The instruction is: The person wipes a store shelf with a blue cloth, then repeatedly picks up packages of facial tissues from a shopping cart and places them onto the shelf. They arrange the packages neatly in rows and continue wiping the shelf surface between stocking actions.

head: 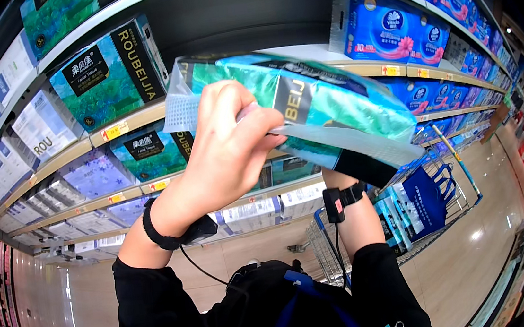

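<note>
A plastic-wrapped facial tissue pack (356,99), green and blue with a black band, is held tilted in front of the shelves. My left hand (235,137) pinches the clear wrap along its near side, thumb and fingers closed together. The right forearm reaches up beneath the pack, which hides my right hand, so its grip does not show. Both wrists wear black straps with small devices and cables. A similar green tissue pack (102,80) stands on the shelf to the left of the held one.
Shelves with a pale front edge (140,119) curve across the view, holding white, purple and green packs at left and blue tissue packs (392,27) at right. A wire shopping cart (466,208) at the right carries tissue packs and a dark blue bag (424,205).
</note>
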`<state>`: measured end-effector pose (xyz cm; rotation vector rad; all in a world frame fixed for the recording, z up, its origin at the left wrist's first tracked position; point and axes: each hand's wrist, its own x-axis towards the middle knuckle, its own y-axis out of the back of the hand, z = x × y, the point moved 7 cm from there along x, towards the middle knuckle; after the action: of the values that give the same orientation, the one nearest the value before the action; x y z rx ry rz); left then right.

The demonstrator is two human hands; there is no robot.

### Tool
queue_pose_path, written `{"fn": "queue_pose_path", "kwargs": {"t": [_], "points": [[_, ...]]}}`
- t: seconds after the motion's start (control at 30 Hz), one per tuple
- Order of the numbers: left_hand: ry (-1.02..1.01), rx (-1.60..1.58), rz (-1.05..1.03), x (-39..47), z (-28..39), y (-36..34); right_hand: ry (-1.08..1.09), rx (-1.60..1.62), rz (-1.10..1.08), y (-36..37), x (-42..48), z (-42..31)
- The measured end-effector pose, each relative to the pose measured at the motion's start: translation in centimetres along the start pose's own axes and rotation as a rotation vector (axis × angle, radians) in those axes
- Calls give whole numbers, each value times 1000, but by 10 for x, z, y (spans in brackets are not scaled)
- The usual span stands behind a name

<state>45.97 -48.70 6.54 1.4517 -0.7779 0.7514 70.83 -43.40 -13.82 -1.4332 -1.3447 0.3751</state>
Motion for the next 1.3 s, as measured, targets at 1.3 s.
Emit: {"fn": "queue_pose_path", "kwargs": {"t": [1.3], "points": [[143,326,40,135,-292,-91,147,-1434,-113,-10,282,-116]]}}
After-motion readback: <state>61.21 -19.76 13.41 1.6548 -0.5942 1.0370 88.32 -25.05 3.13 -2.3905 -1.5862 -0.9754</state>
